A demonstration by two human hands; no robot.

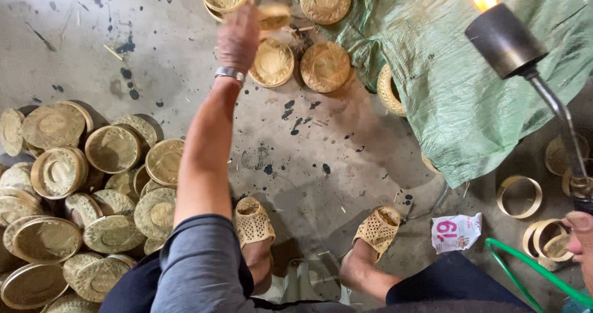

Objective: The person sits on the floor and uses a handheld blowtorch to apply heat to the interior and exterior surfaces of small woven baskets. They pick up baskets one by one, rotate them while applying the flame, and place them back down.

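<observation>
One small round woven bamboo lid (273, 16) is pinched in the fingers (247, 18) of the left hand (238, 38), arm stretched toward the far edge of the concrete floor (185, 54); the lid is blurred, so the grip is closed on it but its exact hold cannot be read. A metal bracelet (230, 73) sits at the wrist. Just beyond lie four similar round lids (325, 66), apart from one another, apparently a sorted group. The right hand (580, 239), at the near right edge, is largely cut off; it appears wrapped round the stem of a lit metal gas torch (505, 41), flame pointing up and away from the green woven sack (457, 97). A large heap of woven lids (80, 202) fills the near left corner.
</observation>
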